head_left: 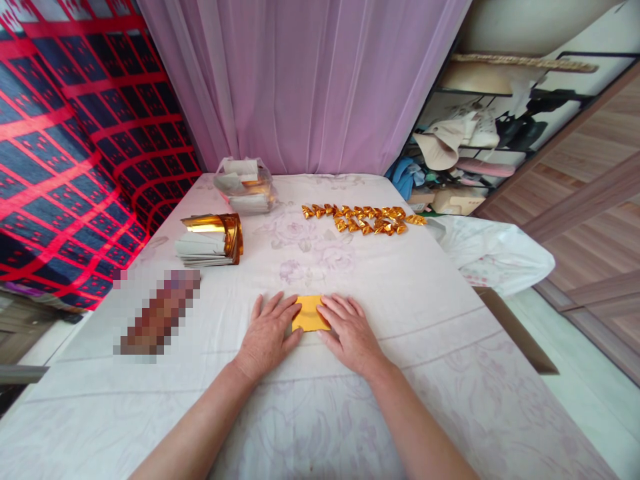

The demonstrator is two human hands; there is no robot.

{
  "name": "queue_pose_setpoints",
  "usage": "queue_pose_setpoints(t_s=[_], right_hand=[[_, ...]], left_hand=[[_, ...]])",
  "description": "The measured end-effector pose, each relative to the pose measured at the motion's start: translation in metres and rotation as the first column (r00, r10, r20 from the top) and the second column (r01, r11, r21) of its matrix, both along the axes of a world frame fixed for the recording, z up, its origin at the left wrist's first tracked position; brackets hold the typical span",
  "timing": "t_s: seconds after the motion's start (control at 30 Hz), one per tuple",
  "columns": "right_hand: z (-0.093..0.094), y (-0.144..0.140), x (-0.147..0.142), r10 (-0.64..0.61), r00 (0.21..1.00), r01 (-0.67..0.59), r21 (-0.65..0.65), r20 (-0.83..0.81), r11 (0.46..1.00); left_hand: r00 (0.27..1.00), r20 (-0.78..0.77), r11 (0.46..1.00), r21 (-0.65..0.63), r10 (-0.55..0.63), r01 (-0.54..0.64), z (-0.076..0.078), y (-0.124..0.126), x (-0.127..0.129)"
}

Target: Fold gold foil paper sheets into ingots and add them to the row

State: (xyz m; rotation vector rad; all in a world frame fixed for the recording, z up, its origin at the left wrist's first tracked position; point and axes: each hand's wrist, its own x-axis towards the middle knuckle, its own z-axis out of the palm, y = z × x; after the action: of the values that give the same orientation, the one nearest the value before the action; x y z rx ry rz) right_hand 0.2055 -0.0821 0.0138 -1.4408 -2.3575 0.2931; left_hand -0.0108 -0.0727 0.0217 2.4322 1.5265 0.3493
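A small gold paper sheet (309,313) lies flat on the white floral tablecloth (430,373). My left hand (267,335) presses its left edge with fingers spread flat. My right hand (349,331) rests palm down on its right edge. Both hands touch the sheet, neither lifts it. Further back, a row of several folded gold paper pieces (364,219) lies across the table. A stack of gold and white paper sheets (211,240) sits at the left, with its top sheets curled.
A clear plastic bag with paper stacks (245,185) stands at the table's far end before a pink curtain (305,80). A white plastic bag (493,252) hangs off the right edge. A blurred patch (157,312) lies at the left. Cluttered shelves (465,147) stand at the right.
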Motion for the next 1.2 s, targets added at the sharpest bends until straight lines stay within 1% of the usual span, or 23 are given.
queue_pose_setpoints(t_s=[0.37,0.6,0.83,0.97,1.2], right_hand=[[0.0,0.0,0.001,0.006,1.0,-0.006,0.012,0.003,1.0],[0.001,0.001,0.002,0.009,1.0,-0.009,-0.005,-0.009,1.0],[-0.004,0.003,0.008,0.02,0.997,-0.021,-0.001,-0.074,1.0],[-0.005,0.004,0.011,0.041,0.991,-0.04,0.004,-0.126,0.999],[-0.004,0.004,0.011,0.046,0.991,-0.046,0.002,-0.126,0.999]], left_hand=[[1.0,0.027,0.999,0.04,-0.009,0.008,-0.004,0.0,-0.001],[1.0,0.008,1.0,0.007,-0.005,0.005,-0.002,0.0,-0.001],[0.999,0.03,0.999,0.031,-0.009,0.009,-0.004,0.0,-0.001],[1.0,0.029,1.0,0.023,-0.013,0.012,-0.005,0.0,-0.001],[1.0,0.015,1.0,0.011,-0.006,0.006,-0.003,0.0,-0.001]])
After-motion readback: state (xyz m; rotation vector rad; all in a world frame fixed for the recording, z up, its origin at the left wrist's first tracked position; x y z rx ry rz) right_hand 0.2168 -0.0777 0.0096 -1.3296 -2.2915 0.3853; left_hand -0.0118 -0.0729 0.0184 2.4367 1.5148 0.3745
